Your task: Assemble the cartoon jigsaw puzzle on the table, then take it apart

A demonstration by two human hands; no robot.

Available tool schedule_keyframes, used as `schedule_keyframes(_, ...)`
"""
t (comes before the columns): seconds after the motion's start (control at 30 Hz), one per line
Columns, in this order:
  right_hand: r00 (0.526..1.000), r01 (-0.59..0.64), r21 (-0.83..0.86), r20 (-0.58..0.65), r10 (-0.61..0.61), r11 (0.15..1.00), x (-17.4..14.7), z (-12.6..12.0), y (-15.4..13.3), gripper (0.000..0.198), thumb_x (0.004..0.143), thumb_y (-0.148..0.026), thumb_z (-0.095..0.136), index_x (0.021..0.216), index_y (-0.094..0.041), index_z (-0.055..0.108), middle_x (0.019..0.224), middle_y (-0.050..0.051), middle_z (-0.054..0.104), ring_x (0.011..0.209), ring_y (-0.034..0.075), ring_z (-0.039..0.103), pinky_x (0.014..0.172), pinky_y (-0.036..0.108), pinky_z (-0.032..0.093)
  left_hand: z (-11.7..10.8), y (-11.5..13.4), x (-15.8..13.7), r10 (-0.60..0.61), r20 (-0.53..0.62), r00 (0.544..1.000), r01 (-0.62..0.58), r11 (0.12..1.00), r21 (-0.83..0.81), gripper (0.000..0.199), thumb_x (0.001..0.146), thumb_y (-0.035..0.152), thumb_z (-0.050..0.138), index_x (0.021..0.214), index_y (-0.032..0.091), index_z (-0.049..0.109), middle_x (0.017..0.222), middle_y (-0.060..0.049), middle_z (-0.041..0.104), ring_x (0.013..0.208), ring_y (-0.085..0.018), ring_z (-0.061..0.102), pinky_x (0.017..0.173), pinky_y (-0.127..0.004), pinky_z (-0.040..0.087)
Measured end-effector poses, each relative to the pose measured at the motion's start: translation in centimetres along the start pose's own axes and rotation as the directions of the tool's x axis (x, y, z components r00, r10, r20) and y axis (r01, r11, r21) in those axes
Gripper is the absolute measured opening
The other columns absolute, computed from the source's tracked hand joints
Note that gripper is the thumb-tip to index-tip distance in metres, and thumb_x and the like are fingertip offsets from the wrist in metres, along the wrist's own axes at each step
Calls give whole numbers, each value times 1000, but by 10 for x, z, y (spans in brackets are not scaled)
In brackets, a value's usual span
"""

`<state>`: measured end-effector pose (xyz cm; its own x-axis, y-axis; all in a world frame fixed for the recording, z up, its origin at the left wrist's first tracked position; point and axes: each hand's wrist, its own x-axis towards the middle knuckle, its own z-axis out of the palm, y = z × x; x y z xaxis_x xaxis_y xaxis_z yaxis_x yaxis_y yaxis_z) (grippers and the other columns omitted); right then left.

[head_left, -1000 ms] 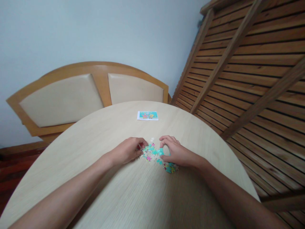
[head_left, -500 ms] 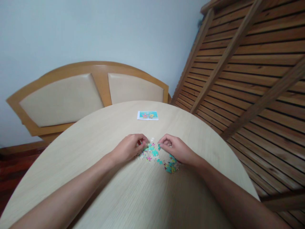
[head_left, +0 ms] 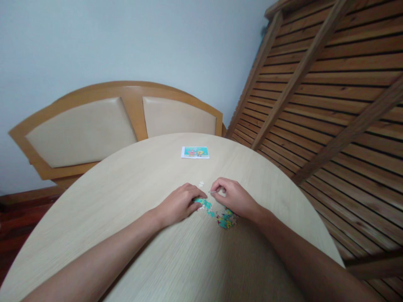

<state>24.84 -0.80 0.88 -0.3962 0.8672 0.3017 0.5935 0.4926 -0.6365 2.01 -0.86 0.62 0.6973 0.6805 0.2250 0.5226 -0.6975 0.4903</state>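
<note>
My left hand [head_left: 181, 203] lies over a loose patch of teal jigsaw pieces [head_left: 206, 204], its thumb apart from the fingers and its palm covering part of them. Between thumb and fingertips my right hand [head_left: 236, 198] pinches a puzzle piece [head_left: 212, 191], seen nearly edge-on as a thin pale strip. Below that wrist sits a mixed heap of teal, yellow and dark pieces [head_left: 226, 219], partly hidden by the hand. One white piece [head_left: 201, 183] rests alone just beyond the fingers.
Farther back on the round wooden table [head_left: 151, 167] lies a picture card [head_left: 195, 152] with a pink and a yellow cartoon figure. A padded wooden chair back [head_left: 129, 115] stands behind the table. Slatted wooden panelling [head_left: 315, 105] leans along the right side.
My left hand has shifted right and down, from pinching at the pile's edge to lying over the pieces, hiding the pink ones. My right hand stays nearly in place, its piece turned slightly.
</note>
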Motion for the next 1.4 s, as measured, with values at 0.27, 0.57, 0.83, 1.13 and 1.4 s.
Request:
schedule_keyframes(0.27, 983, 103, -137, 168, -80, 985, -1, -3, -4, 3, 87, -21, 67, 86, -21, 71, 90, 3, 73, 91, 20, 66, 86, 34, 47, -8, 4, 3, -137, -50, 989, 137, 991, -9, 21, 97, 24, 50, 100, 22, 71, 98, -5, 74, 95, -22, 65, 87, -34, 48)
schedule_keyframes(0.57, 981, 168, -120, 116, -154, 978, -2, -1, -6, 26, 89, -31, 68, 113, -21, 70, 115, 8, 69, 110, 23, 60, 99, 38, 45, -9, 2, 2, -292, -117, 949, 283, 955, -86, 24, 99, 35, 47, 106, 22, 65, 87, -3, 74, 74, -18, 66, 66, -27, 43)
schedule_keyframes(0.83, 961, 206, -139, 215, -174, 969, -3, 2, -2, 9, 88, -22, 68, 95, -23, 74, 104, 5, 72, 104, 23, 62, 96, 38, 45, -14, 1, 4, -318, -141, 938, 312, 948, -63, 21, 98, 33, 48, 102, 21, 65, 87, -3, 74, 76, -19, 65, 67, -28, 43)
schedule_keyframes(1.13, 983, 106, -128, 166, -84, 986, -2, -1, -3, 13, 92, -21, 61, 96, -21, 73, 97, 3, 76, 91, 19, 69, 86, 31, 49, -9, -3, 1, -239, -60, 969, 240, 971, 10, 30, 93, 36, 60, 119, 22, 67, 111, -10, 72, 104, -25, 65, 91, -37, 49)
schedule_keyframes(1.4, 996, 22, -160, 90, -8, 987, 1, -4, -1, 24, 98, -21, 49, 108, -21, 71, 107, 5, 75, 99, 20, 69, 90, 33, 50, -5, -3, 0, -150, 9, 989, 150, 988, 26, 35, 89, 26, 63, 124, 20, 65, 115, -9, 71, 107, -26, 62, 94, -39, 49)
